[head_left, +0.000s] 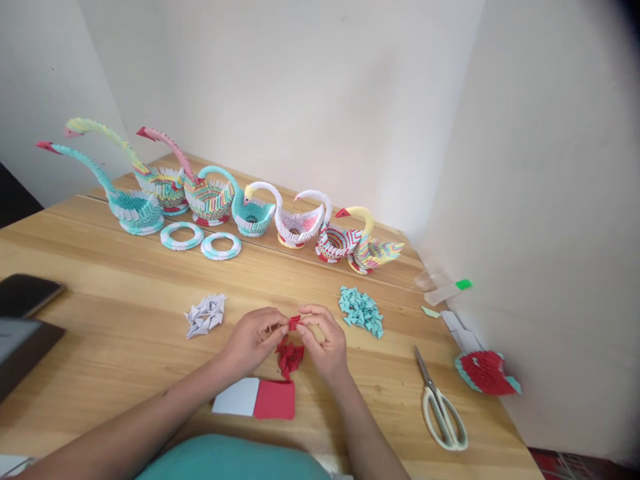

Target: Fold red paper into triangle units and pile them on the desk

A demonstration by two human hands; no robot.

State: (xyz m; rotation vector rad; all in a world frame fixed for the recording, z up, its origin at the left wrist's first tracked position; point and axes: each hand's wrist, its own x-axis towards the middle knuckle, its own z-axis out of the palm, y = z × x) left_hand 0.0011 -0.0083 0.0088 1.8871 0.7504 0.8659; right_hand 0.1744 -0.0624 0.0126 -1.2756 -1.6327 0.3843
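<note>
Both hands, left hand (pixel 253 337) and right hand (pixel 325 340), pinched a small red paper piece (pixel 295 322) between their fingertips, a heap of folded red pieces (pixel 290 357) just beneath and uncut red paper (pixel 275 400) nearer the person, suggesting folding remained.

the small red folded paper piece (pixel 294 323), matt and creased, sits pinched between the left hand (pixel 253 339) and the right hand (pixel 327 343). just below, at six o'clock, lies a heap of matt red folded paper bits (pixel 290 358), then flat sheets of smooth red and white paper (pixel 255 399). the broad wooden table (pixel 125 293) shows a smooth, faintly glossy pale grain. at three o'clock lie scissors with dull metal blades and glossy cream plastic handles (pixel 440 407). at eleven o'clock stands a row of ridged folded-paper swans (pixel 250 213); at nine o'clock, a glossy black phone (pixel 25 293).
</note>
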